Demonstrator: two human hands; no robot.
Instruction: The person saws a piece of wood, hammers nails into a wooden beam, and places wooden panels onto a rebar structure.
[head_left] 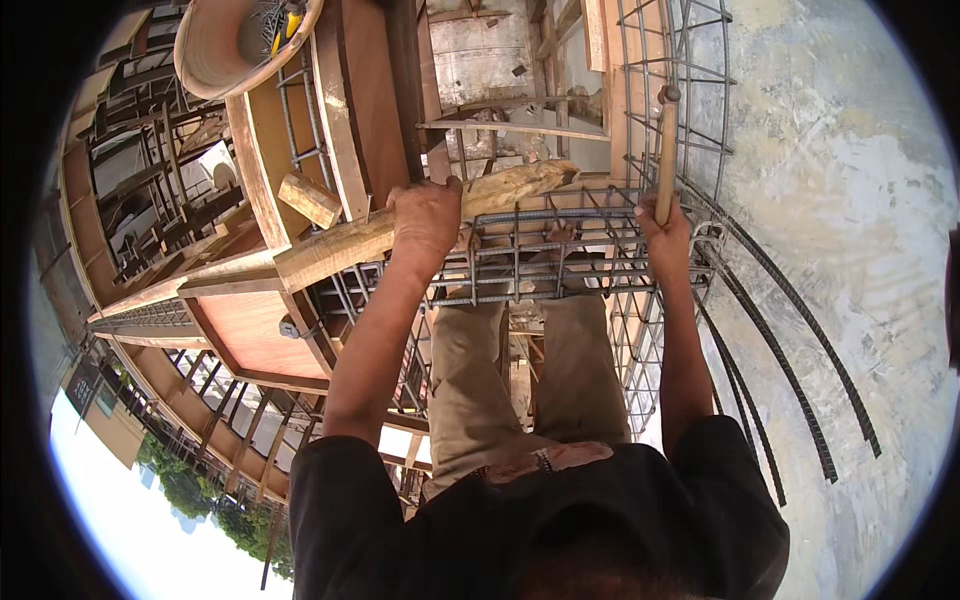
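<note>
My left hand [428,225] is closed over a rough wooden plank [335,252], which lies at a slant across the formwork and steel bars. The plank's splintered far end points right. In my right hand [666,240] is a hammer [667,150], gripped low on its wooden handle with the head up. A rebar cage [515,255] runs crosswise beneath both hands, in front of my legs. Just left of the plank rests a short wood block [310,200].
A round basin [205,55] at the upper left holds nails and a yellow-and-black tool [288,28]. Long bent rebars [790,375] stick out along the rough wall [850,200] on the right. Formwork boards [262,330] with open gaps lie to the left, high above ground.
</note>
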